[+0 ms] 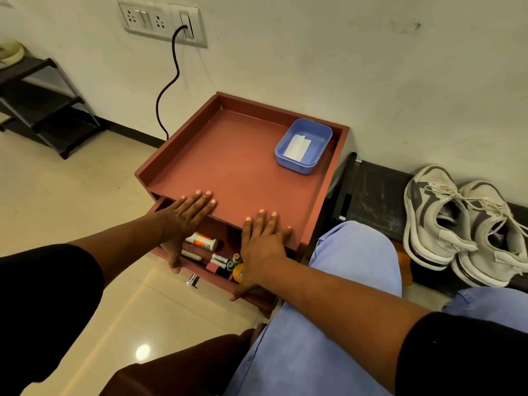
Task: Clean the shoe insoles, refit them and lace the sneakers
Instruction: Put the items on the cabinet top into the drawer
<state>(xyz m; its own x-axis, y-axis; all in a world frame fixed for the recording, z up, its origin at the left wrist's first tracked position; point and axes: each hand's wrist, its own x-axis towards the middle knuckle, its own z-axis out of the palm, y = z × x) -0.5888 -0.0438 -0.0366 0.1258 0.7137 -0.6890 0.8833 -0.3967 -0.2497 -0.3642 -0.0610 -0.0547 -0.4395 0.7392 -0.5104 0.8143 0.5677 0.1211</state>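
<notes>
- Both hands, left (183, 221) and right (264, 242), were laid flat on the red table's (228, 155) front edge, fingers straight, nothing gripped.
- The sneakers (463, 224) were parked right of the table, laces loose.
- A blue tub (303, 146) was left at its back corner.

I count two sneakers (468, 224) right of my hands, one blue tub (303, 146) beyond them, one open drawer (211, 261) beneath.

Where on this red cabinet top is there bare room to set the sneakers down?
The cabinet top is bare from the left rim to the blue box at its back right. The left hand and right hand cover the front edge. The open drawer is crowded.
</notes>
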